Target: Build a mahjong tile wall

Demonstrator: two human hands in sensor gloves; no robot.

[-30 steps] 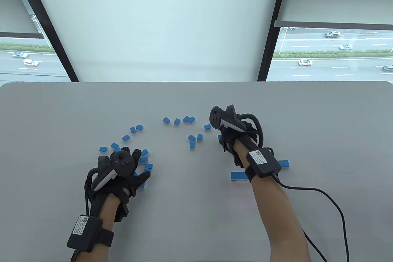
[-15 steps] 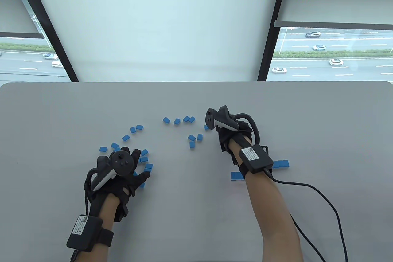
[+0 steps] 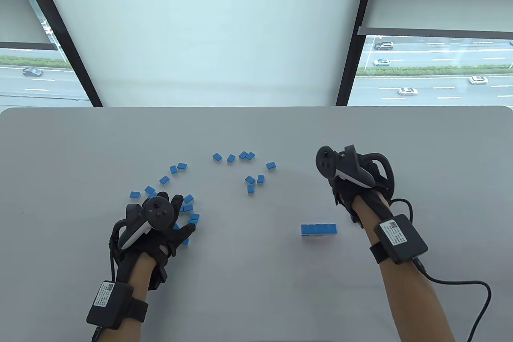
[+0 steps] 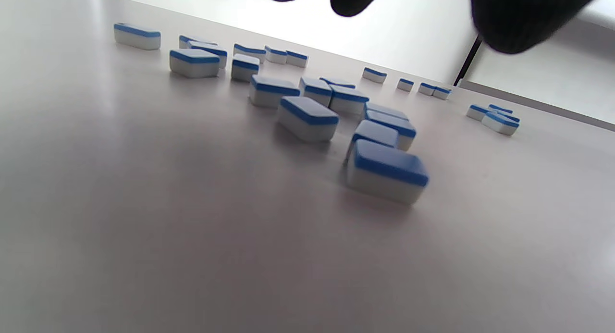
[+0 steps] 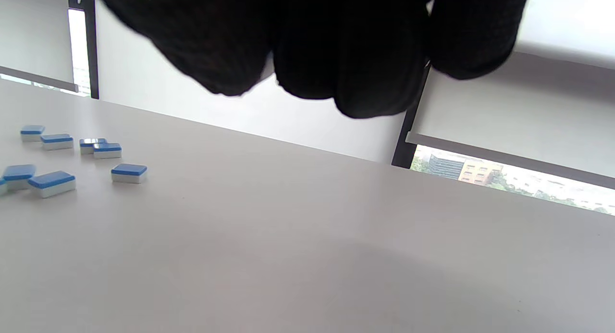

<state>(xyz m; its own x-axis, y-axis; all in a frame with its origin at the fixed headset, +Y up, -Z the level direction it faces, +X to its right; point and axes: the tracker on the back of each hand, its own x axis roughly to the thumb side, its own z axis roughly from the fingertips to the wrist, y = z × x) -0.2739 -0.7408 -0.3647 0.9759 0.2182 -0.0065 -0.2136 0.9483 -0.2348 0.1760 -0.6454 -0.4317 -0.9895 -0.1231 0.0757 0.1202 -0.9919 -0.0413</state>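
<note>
Mahjong tiles [image 3: 182, 166] scattered on table [image 3: 80, 149], short row [image 3: 318, 229]

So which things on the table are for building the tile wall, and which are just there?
For the job:
- scattered blue-and-white mahjong tiles
- short row of blue-backed tiles, already lined up
- left hand in a black glove, over the loose tiles
- right hand in a black glove

Just there:
- grey table
- black cable
- cars beyond the window
</note>
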